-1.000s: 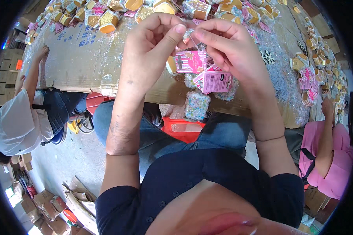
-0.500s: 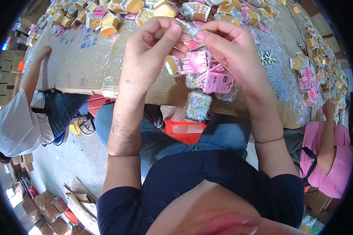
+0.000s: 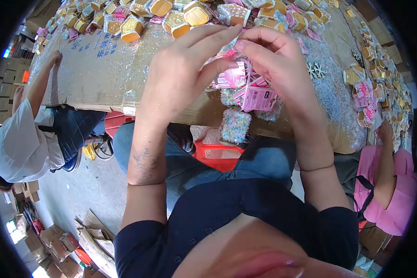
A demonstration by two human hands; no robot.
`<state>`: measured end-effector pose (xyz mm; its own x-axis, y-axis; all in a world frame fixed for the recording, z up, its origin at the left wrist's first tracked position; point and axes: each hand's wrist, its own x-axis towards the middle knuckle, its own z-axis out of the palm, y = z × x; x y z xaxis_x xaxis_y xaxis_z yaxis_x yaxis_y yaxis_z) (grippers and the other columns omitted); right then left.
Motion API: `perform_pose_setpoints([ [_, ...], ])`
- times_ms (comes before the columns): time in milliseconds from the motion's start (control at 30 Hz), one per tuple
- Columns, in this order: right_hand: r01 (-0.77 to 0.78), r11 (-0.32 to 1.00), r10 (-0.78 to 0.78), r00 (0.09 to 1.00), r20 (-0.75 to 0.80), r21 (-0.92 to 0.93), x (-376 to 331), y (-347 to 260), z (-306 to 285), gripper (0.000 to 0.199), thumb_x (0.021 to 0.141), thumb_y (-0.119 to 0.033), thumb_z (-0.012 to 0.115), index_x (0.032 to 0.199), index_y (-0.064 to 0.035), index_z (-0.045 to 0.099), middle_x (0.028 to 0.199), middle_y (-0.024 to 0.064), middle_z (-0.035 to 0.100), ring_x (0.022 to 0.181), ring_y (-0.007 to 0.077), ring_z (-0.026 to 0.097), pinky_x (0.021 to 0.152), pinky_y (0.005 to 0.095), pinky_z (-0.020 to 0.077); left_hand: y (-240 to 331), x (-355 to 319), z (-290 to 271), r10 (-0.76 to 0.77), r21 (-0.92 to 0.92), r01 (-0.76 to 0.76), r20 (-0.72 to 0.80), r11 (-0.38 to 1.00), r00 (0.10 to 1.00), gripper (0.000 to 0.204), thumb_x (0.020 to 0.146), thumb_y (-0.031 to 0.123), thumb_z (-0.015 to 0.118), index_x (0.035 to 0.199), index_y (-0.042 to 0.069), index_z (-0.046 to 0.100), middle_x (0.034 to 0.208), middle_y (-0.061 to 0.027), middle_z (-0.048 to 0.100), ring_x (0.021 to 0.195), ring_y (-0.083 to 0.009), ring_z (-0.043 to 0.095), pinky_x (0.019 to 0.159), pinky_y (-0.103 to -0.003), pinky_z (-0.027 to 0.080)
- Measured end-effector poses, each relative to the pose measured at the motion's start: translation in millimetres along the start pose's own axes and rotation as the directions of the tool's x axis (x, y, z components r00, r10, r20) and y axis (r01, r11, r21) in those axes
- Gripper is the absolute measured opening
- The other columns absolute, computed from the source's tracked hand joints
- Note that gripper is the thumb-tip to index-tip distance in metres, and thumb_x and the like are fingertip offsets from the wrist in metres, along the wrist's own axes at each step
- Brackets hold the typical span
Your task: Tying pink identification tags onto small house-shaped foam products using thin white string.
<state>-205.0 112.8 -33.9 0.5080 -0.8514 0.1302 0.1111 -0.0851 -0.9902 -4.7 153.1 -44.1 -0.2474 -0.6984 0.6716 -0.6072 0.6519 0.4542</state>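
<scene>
My left hand [image 3: 185, 69] is raised over the table edge, its fingers stretched and its thumb held apart, fingertips close to those of my right hand. With thumb and index finger, my right hand [image 3: 279, 58] pinches thin pale strings [image 3: 249, 69] that hang below its fingers. Pink-and-white striped tags [image 3: 230, 75] and a pink printed card [image 3: 258, 98] lie under the hands. Beneath them, a glittery block-shaped ornament [image 3: 236, 125] covered in pastel beads hangs over the cardboard edge. Other ornaments there are partly hidden by the tags.
Gold-and-glitter house-shaped ornaments [image 3: 131, 29] crowd the table's far side and right. White snowflakes [image 3: 315, 70] lie by a tangle of pale strings [image 3: 328, 99]. One person sits left in a white shirt [image 3: 25, 148], another right in pink [image 3: 394, 185]. A red stool [image 3: 216, 160] stands below.
My left hand has opened from a pinch, its fingers now stretched toward the right and its back turned up. My right hand stays nearly in place, still pinching.
</scene>
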Motion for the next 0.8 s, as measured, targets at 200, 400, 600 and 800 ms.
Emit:
perform_pose_setpoints([
  [200, 0.002, 0.999, -0.001, 1.0, 0.014, -0.048, -0.3, -0.2, -2.8, 0.021, 0.094, -0.015, 0.067, 0.105, 0.0036, 0.068, 0.094, 0.0043, 0.069, 0.084, 0.0069, 0.064, 0.076, 0.0208, 0.0506, -4.3, -0.5, 3.2, -0.045, -0.026, 0.044, -0.045, 0.999, 0.998, 0.02, 0.083, 0.013, 0.075, 0.102, 0.007, 0.073, 0.085, -0.01, 0.069, 0.077, -0.0296, 0.067, 0.066, -0.037, 0.052],
  [400, 0.045, 0.994, -0.045, 0.999, 0.0, -0.098, 0.2, 2.3, -2.2, 0.015, 0.092, -0.012, 0.069, 0.102, -0.0012, 0.069, 0.075, -0.0063, 0.057, 0.06, -0.001, 0.04, 0.052, 0.0185, 0.0269, -2.0, -3.9, 5.2, -0.226, -0.261, 0.222, 0.016, 0.939, 0.974, 0.013, 0.089, 0.01, 0.073, 0.099, 0.003, 0.072, 0.081, -0.0072, 0.068, 0.069, -0.0166, 0.064, 0.06, -0.028, 0.049],
  [600, 0.072, 0.97, -0.054, 0.995, 0.082, -0.231, -2.5, 2.7, -5.1, 0.011, 0.093, -0.009, 0.068, 0.1, -0.0007, 0.067, 0.089, -0.0028, 0.063, 0.08, 0.0029, 0.056, 0.072, 0.0201, 0.0445, -2.3, -5.4, 4.0, -0.449, -0.526, 0.46, 0.158, 0.715, 0.879, 0.014, 0.095, 0.012, 0.068, 0.1, -0.001, 0.07, 0.08, 0.0003, 0.066, 0.073, -0.0042, 0.058, 0.059, -0.022, 0.046],
  [800, 0.074, 0.966, -0.055, 0.995, 0.083, -0.247, -4.6, 3.3, -5.6, 0.009, 0.093, -0.007, 0.069, 0.099, -0.0005, 0.066, 0.089, -0.0031, 0.063, 0.081, 0.0028, 0.055, 0.073, 0.0204, 0.0444, -0.6, -4.2, 6.1, -0.467, -0.591, 0.514, 0.247, 0.622, 0.849, 0.014, 0.094, 0.013, 0.068, 0.099, 0.0, 0.07, 0.075, 0.0012, 0.064, 0.066, -0.0032, 0.056, 0.058, -0.021, 0.045],
])
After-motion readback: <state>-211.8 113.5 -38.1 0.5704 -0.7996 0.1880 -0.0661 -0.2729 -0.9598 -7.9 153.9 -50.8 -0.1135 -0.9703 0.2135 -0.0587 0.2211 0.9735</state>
